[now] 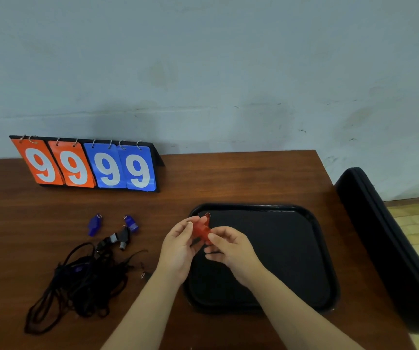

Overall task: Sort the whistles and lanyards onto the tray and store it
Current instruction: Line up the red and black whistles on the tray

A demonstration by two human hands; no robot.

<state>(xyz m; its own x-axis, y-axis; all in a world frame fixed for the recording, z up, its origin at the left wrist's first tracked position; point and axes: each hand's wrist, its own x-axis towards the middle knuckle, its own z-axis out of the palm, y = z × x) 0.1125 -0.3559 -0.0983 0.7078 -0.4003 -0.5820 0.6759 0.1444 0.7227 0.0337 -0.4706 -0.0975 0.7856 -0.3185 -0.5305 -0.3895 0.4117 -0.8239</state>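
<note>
Over the black tray point(291, 261), both hands' fingers point(193, 221) pinching red whistles point(201, 229), two blue whistles point(94, 224) apart.

Red whistles point(201, 229) largely covered by fingers point(195, 219) of both hands; count and shape indeterminable. Lanyards point(82, 281) tangled beyond separate counting, with a small purple piece point(78, 269) buried unidentifiable. Dark case point(390, 248) and tabletop point(228, 178) cut off at picture edges.

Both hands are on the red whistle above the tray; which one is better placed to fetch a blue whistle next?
Left, probably. The left hand is nearer the blue whistles, which lie on the table left of the tray. The right hand is over the tray and could set down the red whistle.
</note>
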